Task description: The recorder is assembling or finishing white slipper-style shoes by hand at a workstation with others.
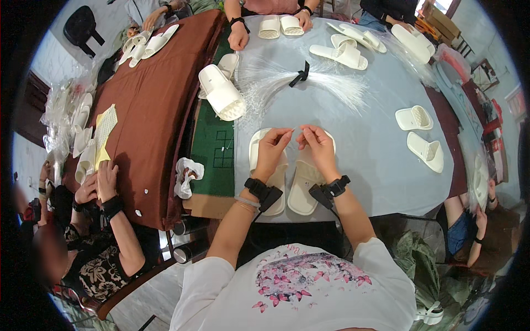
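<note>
A pair of cream slippers lies in front of me, the left slipper (pixel 274 205) and the right slipper (pixel 303 190) side by side with their heels toward me. Over the left slipper's strap my left hand (pixel 273 149) is closed, thumb and fingertips pinched together. My right hand (pixel 317 146) pinches likewise above the other strap, its fingertips a short gap from the left ones. Whatever thin thing they hold is too small to make out. Beyond them lies a fanned bundle of clear plastic strands (pixel 337 83), gathered by a black tie (pixel 300 74).
Stacked slippers (pixel 222 94) stand at the left of the grey tablecloth (pixel 381 182). Loose slippers (pixel 425 150) lie at the right, more at the far side. A green cutting mat (pixel 212 149) and crumpled white tissue (pixel 189 176) border a brown-covered table (pixel 143 110). Other people work around.
</note>
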`<action>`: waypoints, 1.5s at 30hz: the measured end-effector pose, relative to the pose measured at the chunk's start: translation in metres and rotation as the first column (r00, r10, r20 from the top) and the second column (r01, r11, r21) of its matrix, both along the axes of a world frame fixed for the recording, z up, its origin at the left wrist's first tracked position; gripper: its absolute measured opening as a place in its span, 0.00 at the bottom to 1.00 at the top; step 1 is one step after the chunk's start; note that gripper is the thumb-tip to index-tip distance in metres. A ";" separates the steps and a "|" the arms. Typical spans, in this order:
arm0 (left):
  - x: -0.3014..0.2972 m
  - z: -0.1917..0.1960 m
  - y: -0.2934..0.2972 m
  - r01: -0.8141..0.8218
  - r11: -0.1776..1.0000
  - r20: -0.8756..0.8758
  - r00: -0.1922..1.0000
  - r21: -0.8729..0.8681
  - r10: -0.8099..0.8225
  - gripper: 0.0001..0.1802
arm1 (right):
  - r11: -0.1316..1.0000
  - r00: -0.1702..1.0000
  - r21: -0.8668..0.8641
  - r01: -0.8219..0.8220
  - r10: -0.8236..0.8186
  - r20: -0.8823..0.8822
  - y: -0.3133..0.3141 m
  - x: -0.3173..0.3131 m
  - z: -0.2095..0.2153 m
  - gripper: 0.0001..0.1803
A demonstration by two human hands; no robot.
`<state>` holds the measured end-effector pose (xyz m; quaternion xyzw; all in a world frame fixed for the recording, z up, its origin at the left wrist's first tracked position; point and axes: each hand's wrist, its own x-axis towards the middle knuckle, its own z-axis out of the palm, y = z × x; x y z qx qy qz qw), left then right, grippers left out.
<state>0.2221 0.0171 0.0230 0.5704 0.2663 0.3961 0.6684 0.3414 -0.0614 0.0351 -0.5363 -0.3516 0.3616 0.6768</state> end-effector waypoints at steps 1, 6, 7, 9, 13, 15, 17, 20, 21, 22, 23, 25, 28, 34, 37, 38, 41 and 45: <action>0.000 -0.003 0.000 0.014 0.999 -0.013 1.000 0.040 -0.014 0.08 | 1.000 0.999 0.012 0.011 -0.012 0.040 0.001 -0.001 0.001 0.11; 0.001 -0.005 -0.002 0.048 0.992 -0.091 0.995 0.116 -0.037 0.09 | 0.993 0.966 -0.045 0.113 -0.099 0.239 -0.002 -0.004 0.006 0.11; 0.000 -0.003 -0.002 0.047 0.994 -0.087 0.995 0.100 -0.038 0.09 | 0.991 0.962 -0.065 0.118 -0.097 0.254 -0.002 -0.004 0.007 0.11; 0.000 0.000 -0.003 0.046 0.995 -0.082 0.996 0.086 -0.039 0.09 | 0.993 0.961 -0.060 0.098 -0.079 0.266 -0.003 -0.003 0.004 0.11; -0.001 -0.003 -0.001 0.043 0.997 -0.050 0.998 0.065 -0.040 0.08 | 0.993 0.943 -0.059 0.099 -0.074 0.326 -0.002 -0.006 0.010 0.11; -0.001 -0.005 -0.001 0.043 0.996 -0.044 0.998 0.076 -0.039 0.08 | 0.993 0.954 -0.067 0.100 -0.077 0.291 -0.003 -0.005 0.008 0.11; -0.001 -0.005 -0.001 0.047 0.994 -0.077 0.996 0.098 -0.039 0.07 | 0.991 0.963 -0.076 0.106 -0.083 0.256 -0.003 -0.004 0.008 0.11; -0.001 -0.003 -0.002 0.040 0.996 -0.066 0.997 0.082 -0.035 0.07 | 0.992 0.961 -0.096 0.079 -0.050 0.271 -0.003 -0.004 0.007 0.11; -0.001 -0.002 -0.002 0.040 0.996 -0.066 0.997 0.082 -0.035 0.07 | 0.993 0.957 -0.090 0.079 -0.051 0.287 -0.003 -0.004 0.008 0.11; -0.001 -0.003 -0.002 0.043 0.995 -0.070 0.997 0.093 -0.036 0.07 | 0.993 0.952 -0.084 0.080 -0.051 0.302 -0.003 -0.004 0.008 0.11; -0.001 -0.003 -0.002 0.046 0.994 -0.074 0.997 0.104 -0.038 0.07 | 0.993 0.952 -0.084 0.080 -0.051 0.302 -0.004 -0.004 0.008 0.11; -0.003 -0.004 0.000 0.070 0.993 -0.102 0.993 0.096 -0.060 0.08 | 0.992 0.953 -0.089 0.089 -0.059 0.297 -0.004 -0.004 0.008 0.11; -0.003 -0.005 0.000 0.088 0.992 -0.125 0.989 0.094 -0.076 0.08 | 0.993 0.957 -0.083 0.079 -0.052 0.284 -0.003 -0.003 0.006 0.11; -0.001 -0.006 -0.001 0.060 0.995 -0.073 0.996 0.083 -0.054 0.08 | 0.991 0.961 -0.105 0.088 -0.056 0.272 -0.003 -0.003 0.008 0.10; 0.000 -0.005 -0.002 0.044 0.996 -0.046 0.998 0.073 -0.041 0.07 | 0.992 0.959 -0.085 0.098 -0.071 0.273 -0.003 -0.003 0.003 0.10; 0.000 -0.005 -0.002 0.046 0.996 -0.063 0.997 0.073 -0.041 0.07 | 0.992 0.959 -0.085 0.098 -0.071 0.274 -0.002 -0.002 0.001 0.10; -0.001 -0.005 -0.002 0.050 0.997 -0.038 0.998 0.063 -0.047 0.07 | 0.996 0.947 -0.056 0.066 -0.044 0.319 -0.002 -0.002 -0.002 0.10; 0.000 -0.004 -0.002 0.055 0.996 -0.038 0.998 0.073 -0.053 0.08 | 0.988 0.964 -0.068 0.137 -0.117 0.237 -0.004 -0.002 0.002 0.09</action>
